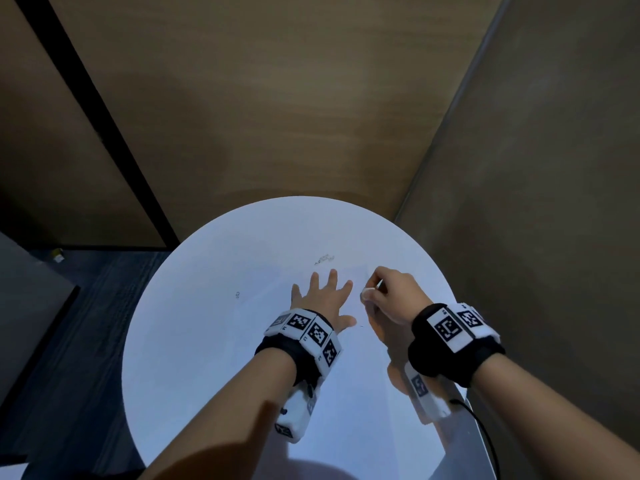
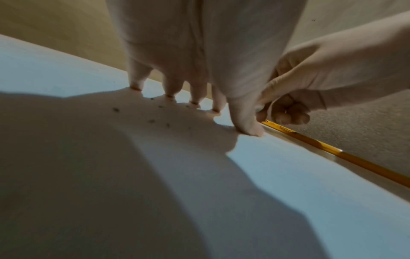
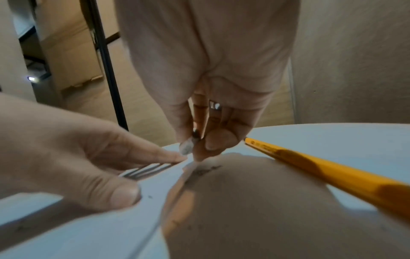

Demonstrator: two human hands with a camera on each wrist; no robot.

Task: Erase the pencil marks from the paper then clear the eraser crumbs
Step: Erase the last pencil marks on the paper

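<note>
Here, on a round white table (image 1: 207,341), the left hand (image 1: 322,299) presses flat, fingers spread, on a sheet of paper (image 3: 99,227), while just right of it the right hand (image 1: 391,296) pinches a small dark bit (image 3: 196,135), too small to identify, with a yellow pencil (image 3: 310,168) alongside.

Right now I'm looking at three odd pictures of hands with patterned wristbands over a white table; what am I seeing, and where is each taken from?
No machine here: a person works with bare hands. The wide picture comes from a camera on the head, looking down at a round white table. The other two come from cameras strapped to the wrists, looking along the fingers; the checkered wristbands belong to that gear. The left hand lies flat, fingers spread. The right hand pinches a small whitish thing, probably an eraser, and a yellow pencil runs back under it. Dark specks dot the surface.
</note>
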